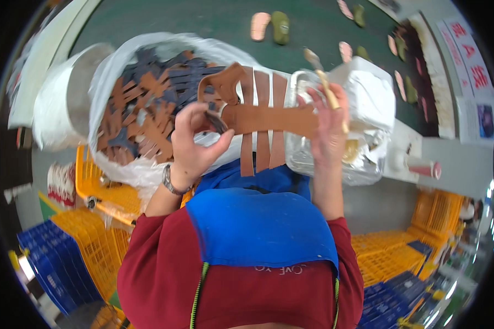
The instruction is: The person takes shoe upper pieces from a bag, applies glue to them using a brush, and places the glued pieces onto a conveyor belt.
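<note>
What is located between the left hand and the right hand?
In the head view, the brown leather strap piece spans from left hand to right hand.

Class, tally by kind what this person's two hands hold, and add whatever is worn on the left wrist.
Brown leather piece: 1
Pale-handled brush: 1
Wristband: 1
Total: 3

The left hand (195, 140) pinched one end of a brown leather cut piece (260, 118) with 3 hanging straps; the right hand (326, 129) held its other end and a brush (325, 82), above a bag of cut pieces (148, 104).
</note>
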Motion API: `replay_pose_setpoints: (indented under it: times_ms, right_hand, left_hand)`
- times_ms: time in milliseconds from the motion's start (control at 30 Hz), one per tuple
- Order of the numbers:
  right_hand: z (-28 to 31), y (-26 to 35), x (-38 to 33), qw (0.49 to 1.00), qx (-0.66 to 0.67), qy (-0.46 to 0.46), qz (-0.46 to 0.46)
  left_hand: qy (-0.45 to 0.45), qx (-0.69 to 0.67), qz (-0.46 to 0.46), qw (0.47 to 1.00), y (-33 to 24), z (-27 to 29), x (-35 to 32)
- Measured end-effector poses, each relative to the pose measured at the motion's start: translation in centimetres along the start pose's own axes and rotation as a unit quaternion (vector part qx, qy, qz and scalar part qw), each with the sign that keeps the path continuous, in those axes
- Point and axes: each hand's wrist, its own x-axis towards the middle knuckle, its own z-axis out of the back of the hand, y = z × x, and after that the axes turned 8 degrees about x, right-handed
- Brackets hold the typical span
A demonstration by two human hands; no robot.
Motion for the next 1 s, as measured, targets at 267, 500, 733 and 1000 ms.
replay_pose_setpoints:
  times_ms: [267, 500, 733, 1000]
  right_hand:
    - [-0.8, 2.0, -1.8, 0.999, -0.042, -0.024, -0.016]
    - [-2.4, 4.5, -2.1, 1.0, -0.001, 0.007, -0.022]
    - [0.1, 4.6, -2.2, 0.989, -0.143, -0.025, -0.017]
    - [2.0, 5.1, -3.4, 0.972, -0.228, -0.009, -0.057]
  left_hand:
    - [-0.02, -0.02, -0.214, 0.976, -0.6, -2.2, 0.0]
    - [0.162, -0.67, 0.323, 0.648, 4.1, -5.0, 5.3]
    - [0.39, -0.728, 0.301, 0.476, 3.3, -9.4, 4.6]
    - [0.582, -0.535, 0.192, 0.582, 0.4, -6.6, 4.0]
